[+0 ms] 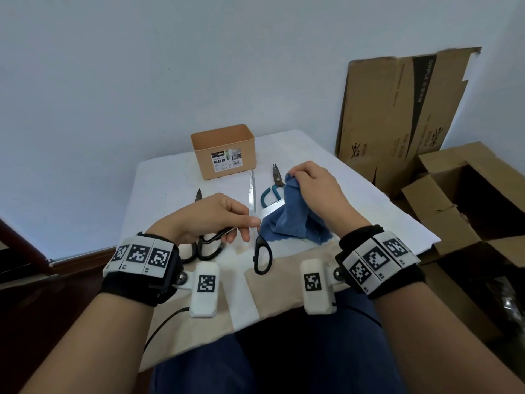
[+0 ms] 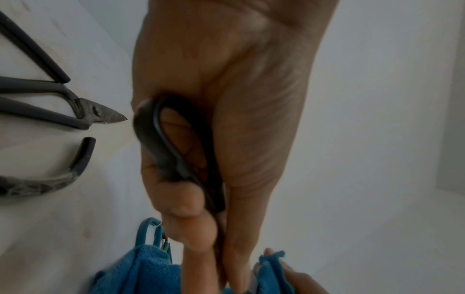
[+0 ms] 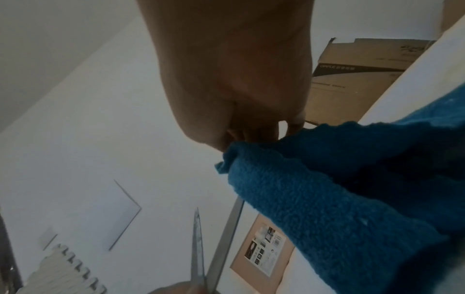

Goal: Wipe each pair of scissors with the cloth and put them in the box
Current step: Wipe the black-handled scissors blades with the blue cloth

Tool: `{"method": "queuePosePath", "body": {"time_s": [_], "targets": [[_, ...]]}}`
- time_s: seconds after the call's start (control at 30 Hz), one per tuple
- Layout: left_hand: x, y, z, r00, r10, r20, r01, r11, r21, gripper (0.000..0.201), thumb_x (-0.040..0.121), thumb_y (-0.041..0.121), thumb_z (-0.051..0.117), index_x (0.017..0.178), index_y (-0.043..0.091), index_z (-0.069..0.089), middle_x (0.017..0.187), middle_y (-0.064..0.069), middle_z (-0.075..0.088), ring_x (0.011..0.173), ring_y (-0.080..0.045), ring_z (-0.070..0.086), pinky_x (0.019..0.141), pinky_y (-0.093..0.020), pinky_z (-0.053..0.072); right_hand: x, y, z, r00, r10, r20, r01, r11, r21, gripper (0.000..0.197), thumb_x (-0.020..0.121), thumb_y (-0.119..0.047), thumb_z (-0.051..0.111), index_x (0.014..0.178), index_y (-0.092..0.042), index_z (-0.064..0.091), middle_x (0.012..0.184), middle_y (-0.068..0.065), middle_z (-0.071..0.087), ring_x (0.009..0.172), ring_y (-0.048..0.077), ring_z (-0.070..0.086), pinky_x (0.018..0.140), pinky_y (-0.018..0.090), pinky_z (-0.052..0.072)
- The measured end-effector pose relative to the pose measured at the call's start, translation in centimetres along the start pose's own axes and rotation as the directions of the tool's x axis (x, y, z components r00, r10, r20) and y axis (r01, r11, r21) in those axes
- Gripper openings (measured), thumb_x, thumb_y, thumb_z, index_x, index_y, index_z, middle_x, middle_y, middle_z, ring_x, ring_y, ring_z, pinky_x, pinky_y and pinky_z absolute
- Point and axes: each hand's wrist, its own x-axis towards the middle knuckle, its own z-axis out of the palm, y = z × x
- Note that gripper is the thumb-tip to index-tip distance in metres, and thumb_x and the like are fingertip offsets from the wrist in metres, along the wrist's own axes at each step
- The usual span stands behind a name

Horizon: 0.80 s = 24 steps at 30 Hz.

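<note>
My left hand [image 1: 247,227] grips one black handle [image 2: 176,151] of a large pair of scissors [image 1: 251,191] with its blades spread. One blade points toward the box, the other runs right under the blue cloth [image 1: 292,214]. The free handle loop [image 1: 262,255] hangs below. My right hand [image 1: 295,176] pinches the cloth [image 3: 339,199] by its upper edge and drapes it over that blade [image 3: 226,238]. The tan box [image 1: 224,150] stands open at the table's far side. Teal-handled scissors [image 1: 274,186] lie beyond the cloth. A black-handled pair [image 1: 204,250] lies under my left hand.
The white table [image 1: 159,189] ends close on the left and right. Flattened cardboard [image 1: 397,109] leans on the wall at the right, and an open carton [image 1: 468,200] stands on the floor beside the table. A beige cloth [image 1: 284,280] covers the near edge.
</note>
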Motion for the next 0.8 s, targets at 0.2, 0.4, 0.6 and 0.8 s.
{"method": "queuePosePath", "body": {"time_s": [0.2, 0.4, 0.6, 0.8], "targets": [[0.1, -1.1, -0.2, 1.0, -0.009, -0.029, 0.008, 0.999, -0.047, 0.031, 0.091, 0.03, 0.07, 0.092, -0.001, 0.075, 0.081, -0.009, 0.074, 0.051, -0.01, 0.051, 0.055, -0.019, 0.043, -0.8, 1.0, 0.7, 0.98, 0.171, 0.102, -0.177, 0.983, 0.056, 0.053, 0.095, -0.06, 0.041, 0.106, -0.013, 0.061, 0.099, 0.0, 0.064, 0.092, 0.015, 0.059, 0.081, 0.03, 0.047], [0.5, -1.7, -0.1, 0.999, -0.033, -0.022, 0.03, 0.993, -0.118, 0.029, 0.09, 0.027, 0.071, 0.095, -0.001, 0.075, 0.077, -0.008, 0.072, 0.049, -0.01, 0.049, 0.052, -0.02, 0.042, -1.1, 2.0, 1.1, 0.968, 0.129, 0.216, -0.203, 0.908, 0.366, 0.02, 0.092, -0.02, 0.065, 0.106, -0.006, 0.068, 0.089, 0.006, 0.07, 0.078, 0.011, 0.065, 0.065, 0.017, 0.052], [0.6, -2.3, -0.5, 0.992, -0.093, -0.087, 0.054, 0.927, -0.371, 0.028, 0.096, 0.03, 0.062, 0.107, 0.007, 0.074, 0.088, -0.011, 0.073, 0.054, -0.011, 0.052, 0.054, -0.019, 0.045, -1.1, 2.5, 1.2, 0.974, 0.199, 0.109, -0.226, 0.811, 0.539, 0.01, 0.09, -0.008, 0.067, 0.099, -0.005, 0.069, 0.078, 0.004, 0.069, 0.06, 0.002, 0.066, 0.057, 0.017, 0.052], [1.2, -2.9, -0.1, 0.946, -0.216, -0.241, -0.09, 0.54, -0.837, 0.023, 0.094, 0.029, 0.063, 0.097, 0.008, 0.07, 0.082, -0.009, 0.072, 0.055, -0.008, 0.06, 0.053, -0.014, 0.054, -0.5, 3.3, 1.5, 0.944, 0.33, -0.009, -0.242, 0.712, 0.659, 0.01, 0.088, -0.007, 0.069, 0.097, -0.006, 0.069, 0.09, 0.012, 0.07, 0.082, 0.021, 0.067, 0.077, 0.033, 0.058]]}}
